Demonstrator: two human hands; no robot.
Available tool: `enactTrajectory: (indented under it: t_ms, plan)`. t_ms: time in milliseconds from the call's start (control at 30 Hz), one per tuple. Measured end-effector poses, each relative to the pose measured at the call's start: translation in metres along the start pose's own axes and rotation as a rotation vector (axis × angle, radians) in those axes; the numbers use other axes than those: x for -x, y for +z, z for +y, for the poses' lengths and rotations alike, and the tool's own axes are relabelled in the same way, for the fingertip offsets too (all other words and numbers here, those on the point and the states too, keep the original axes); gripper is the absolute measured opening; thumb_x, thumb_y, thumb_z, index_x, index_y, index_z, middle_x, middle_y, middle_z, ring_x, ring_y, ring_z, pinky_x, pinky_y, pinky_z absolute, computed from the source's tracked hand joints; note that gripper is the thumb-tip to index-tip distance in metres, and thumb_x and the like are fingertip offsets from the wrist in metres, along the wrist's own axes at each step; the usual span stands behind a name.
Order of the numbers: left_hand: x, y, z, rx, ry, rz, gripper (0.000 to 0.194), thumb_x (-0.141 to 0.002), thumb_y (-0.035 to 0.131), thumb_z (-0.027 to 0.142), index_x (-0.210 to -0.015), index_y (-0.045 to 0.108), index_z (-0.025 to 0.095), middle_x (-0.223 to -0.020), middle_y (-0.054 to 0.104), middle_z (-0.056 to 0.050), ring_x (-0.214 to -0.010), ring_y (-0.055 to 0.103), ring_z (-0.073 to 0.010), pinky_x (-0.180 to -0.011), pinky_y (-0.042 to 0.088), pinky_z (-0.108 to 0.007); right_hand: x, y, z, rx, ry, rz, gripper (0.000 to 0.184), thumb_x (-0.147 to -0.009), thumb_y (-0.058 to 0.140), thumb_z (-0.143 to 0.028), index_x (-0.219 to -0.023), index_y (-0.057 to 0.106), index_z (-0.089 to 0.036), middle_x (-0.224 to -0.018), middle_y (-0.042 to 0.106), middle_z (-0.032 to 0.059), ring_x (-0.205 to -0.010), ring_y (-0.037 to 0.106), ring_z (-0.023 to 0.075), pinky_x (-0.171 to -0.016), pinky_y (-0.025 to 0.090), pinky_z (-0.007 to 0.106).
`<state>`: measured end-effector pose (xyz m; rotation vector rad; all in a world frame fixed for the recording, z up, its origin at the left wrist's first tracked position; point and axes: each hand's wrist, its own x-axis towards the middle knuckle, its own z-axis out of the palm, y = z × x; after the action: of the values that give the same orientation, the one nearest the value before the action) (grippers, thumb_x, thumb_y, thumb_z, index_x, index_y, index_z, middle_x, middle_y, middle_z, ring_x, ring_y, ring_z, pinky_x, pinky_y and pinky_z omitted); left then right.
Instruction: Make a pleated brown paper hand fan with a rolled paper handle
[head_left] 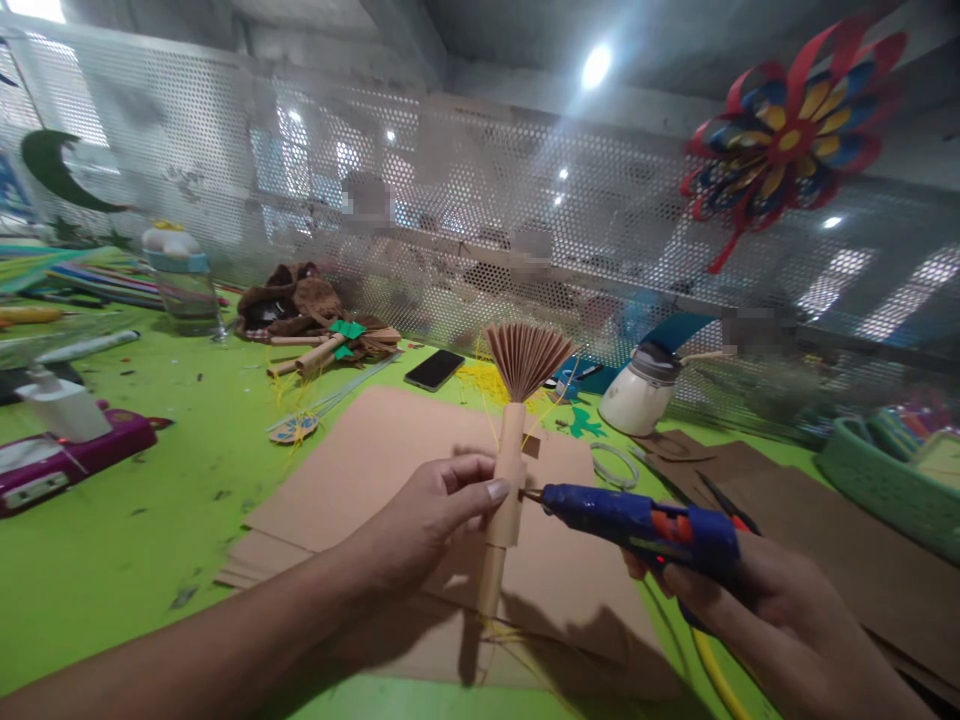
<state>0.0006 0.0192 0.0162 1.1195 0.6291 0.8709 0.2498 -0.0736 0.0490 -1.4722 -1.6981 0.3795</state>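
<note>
My left hand [442, 505] pinches a rolled brown paper tube [510, 450], held upright with a pleated paper fan [527, 358] spreading from its top. Thin yellow strings trail from the tube. In my right hand [780, 610] is a blue hot glue gun [637, 515], its fingers wrapped round the handle. The gun's metal nozzle points left and meets, or nearly meets, the tube's right side just beside my left thumb. Beneath both hands lies a stack of brown paper sheets [375, 460].
Behind the sheets are a black phone [435, 370], paper tubes with a green piece [322, 350] and a white jar [637, 395]. At left stand a purple power strip [120, 440] and a glass [187, 295]. A green basket [885, 485] sits right. A perforated screen [450, 200] rises behind.
</note>
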Motion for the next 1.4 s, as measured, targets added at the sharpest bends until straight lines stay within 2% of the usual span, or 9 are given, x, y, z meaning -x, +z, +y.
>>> enactTrajectory:
  t_ms: [133, 300, 533, 767, 867, 1000, 1200, 1400]
  plan:
    - [0.000, 0.001, 0.000, 0.043, -0.002, -0.001, 0.024, -0.073, 0.076, 0.035, -0.089, 0.072, 0.017, -0.082, 0.063, -0.001, -0.079, 0.053, -0.0141, -0.075, 0.039, -0.026, -0.003, 0.002, -0.003, -0.036, -0.001, -0.001, 0.029, -0.080, 0.064, -0.048, -0.075, 0.076, -0.022, -0.067, 0.070, 0.0044, -0.062, 0.064, 0.0197, -0.064, 0.056, 0.029]
    - [-0.001, 0.000, -0.002, 0.007, 0.011, 0.017, 0.027, -0.071, 0.078, 0.035, -0.089, 0.073, 0.016, -0.083, 0.063, -0.002, -0.077, 0.052, -0.0139, -0.072, 0.038, -0.026, -0.004, 0.009, -0.004, -0.079, 0.011, 0.038, 0.032, -0.081, 0.062, -0.050, -0.074, 0.075, -0.022, -0.055, 0.060, 0.0009, -0.048, 0.052, 0.0146, -0.061, 0.055, 0.029]
    - [0.000, -0.001, -0.002, -0.010, 0.010, 0.017, 0.025, -0.072, 0.076, 0.035, -0.088, 0.072, 0.016, -0.083, 0.063, -0.002, -0.076, 0.053, -0.0139, -0.072, 0.039, -0.027, -0.004, 0.006, -0.009, -0.042, -0.018, 0.009, 0.025, -0.082, 0.062, -0.044, -0.074, 0.074, -0.023, -0.061, 0.063, 0.0008, -0.056, 0.056, 0.0157, -0.058, 0.051, 0.025]
    - [0.000, 0.000, 0.001, -0.043, -0.010, 0.019, 0.024, -0.071, 0.075, 0.034, -0.084, 0.071, 0.015, -0.080, 0.065, -0.005, -0.075, 0.054, -0.0165, -0.069, 0.041, -0.029, -0.004, -0.005, -0.010, -0.088, 0.004, -0.146, 0.022, -0.082, 0.063, -0.041, -0.080, 0.075, -0.023, -0.075, 0.073, 0.0028, -0.072, 0.066, 0.0203, -0.064, 0.052, 0.026]
    - [-0.001, -0.001, 0.000, -0.049, -0.012, 0.017, 0.025, -0.070, 0.076, 0.034, -0.085, 0.072, 0.015, -0.079, 0.064, -0.005, -0.074, 0.054, -0.0161, -0.070, 0.042, -0.029, -0.004, -0.003, -0.008, -0.103, 0.033, -0.107, 0.026, -0.082, 0.062, -0.046, -0.081, 0.075, -0.023, -0.074, 0.072, 0.0031, -0.071, 0.066, 0.0204, -0.066, 0.053, 0.027]
    - [0.000, -0.002, -0.002, -0.031, -0.013, 0.033, 0.026, -0.070, 0.077, 0.032, -0.088, 0.073, 0.015, -0.079, 0.064, -0.004, -0.074, 0.054, -0.0149, -0.071, 0.041, -0.028, -0.004, 0.003, -0.006, -0.085, 0.054, -0.007, 0.032, -0.082, 0.060, -0.050, -0.080, 0.075, -0.021, -0.070, 0.070, 0.0043, -0.064, 0.063, 0.0194, -0.060, 0.054, 0.027]
    - [0.000, 0.000, 0.000, 0.012, -0.020, 0.045, 0.029, -0.068, 0.079, 0.033, -0.089, 0.073, 0.014, -0.084, 0.066, -0.006, -0.077, 0.056, -0.0169, -0.071, 0.043, -0.028, -0.004, 0.005, -0.009, -0.059, 0.006, 0.042, 0.030, -0.081, 0.064, -0.048, -0.077, 0.075, -0.020, -0.064, 0.068, 0.0034, -0.059, 0.061, 0.0183, -0.060, 0.056, 0.027]
    - [0.000, 0.002, 0.003, 0.073, -0.013, 0.036, 0.031, -0.067, 0.080, 0.031, -0.091, 0.074, 0.015, -0.088, 0.069, -0.007, -0.080, 0.058, -0.0172, -0.075, 0.044, -0.028, -0.003, 0.001, -0.006, -0.049, -0.005, 0.029, 0.028, -0.082, 0.064, -0.046, -0.083, 0.077, -0.021, -0.073, 0.074, 0.0058, -0.072, 0.069, 0.0225, -0.063, 0.057, 0.027]
